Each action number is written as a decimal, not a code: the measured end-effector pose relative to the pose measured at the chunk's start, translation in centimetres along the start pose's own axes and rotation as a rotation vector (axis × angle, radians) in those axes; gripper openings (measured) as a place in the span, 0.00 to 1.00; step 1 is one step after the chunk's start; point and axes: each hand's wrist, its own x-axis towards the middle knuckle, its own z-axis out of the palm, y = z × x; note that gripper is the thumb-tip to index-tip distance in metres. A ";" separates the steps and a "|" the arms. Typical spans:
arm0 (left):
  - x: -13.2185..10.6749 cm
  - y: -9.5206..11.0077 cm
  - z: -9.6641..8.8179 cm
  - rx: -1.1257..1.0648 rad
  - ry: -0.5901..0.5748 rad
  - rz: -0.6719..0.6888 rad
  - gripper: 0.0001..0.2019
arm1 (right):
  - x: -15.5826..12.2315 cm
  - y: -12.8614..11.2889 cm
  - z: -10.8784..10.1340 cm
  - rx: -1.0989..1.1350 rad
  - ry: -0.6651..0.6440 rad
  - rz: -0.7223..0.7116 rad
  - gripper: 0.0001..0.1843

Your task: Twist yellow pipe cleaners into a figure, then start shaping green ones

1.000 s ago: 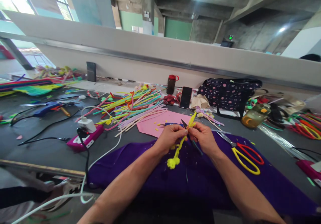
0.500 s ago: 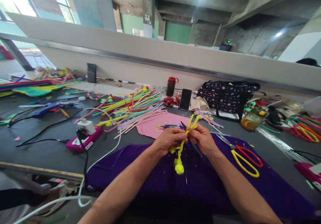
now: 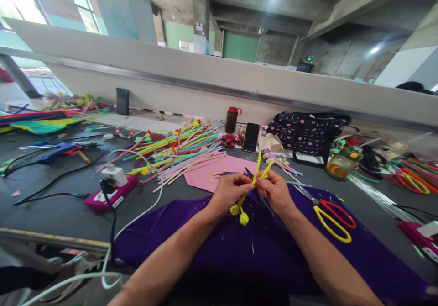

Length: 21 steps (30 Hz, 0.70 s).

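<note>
Over the purple cloth (image 3: pixel 219 251) I hold yellow pipe cleaners (image 3: pixel 259 165) between both hands. My left hand (image 3: pixel 231 194) pinches them where they cross, thumb against fingers. Opposite it, my right hand (image 3: pixel 275 189) is closed on the same stems, fingertips nearly touching the left ones. Two loose ends stick up above the fingers. Below hang small yellow knotted balls (image 3: pixel 243 218). Behind the hands shows a dark pointed tool (image 3: pixel 249 174), partly hidden; whether it is held or lying there I cannot tell. Red-and-yellow-handled scissors (image 3: pixel 330 214) lie right of my right hand.
A heap of coloured pipe cleaners (image 3: pixel 185 148) lies beyond a pink sheet (image 3: pixel 198 178). On the left are a magenta power strip (image 3: pixel 112 196), trailing cables and a blue glue gun (image 3: pixel 61 153). Farther back stand a phone (image 3: pixel 251 137), a red-lidded bottle (image 3: pixel 232 121) and a patterned bag (image 3: pixel 308 134).
The upper yellow ends have spread farther apart. The hanging knotted balls have risen closer to my left hand, with two now showing clearly. The view has shifted slightly.
</note>
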 end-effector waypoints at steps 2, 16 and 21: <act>0.0 0.0 0.0 0.010 0.007 -0.003 0.13 | 0.1 0.0 -0.1 0.020 0.007 0.020 0.10; 0.1 -0.1 -0.1 0.127 0.013 0.038 0.12 | 0.0 -0.1 0.1 -0.047 0.001 0.005 0.08; 0.1 0.0 -0.1 0.232 0.064 0.111 0.11 | -0.2 -0.3 0.4 -0.027 0.003 0.054 0.08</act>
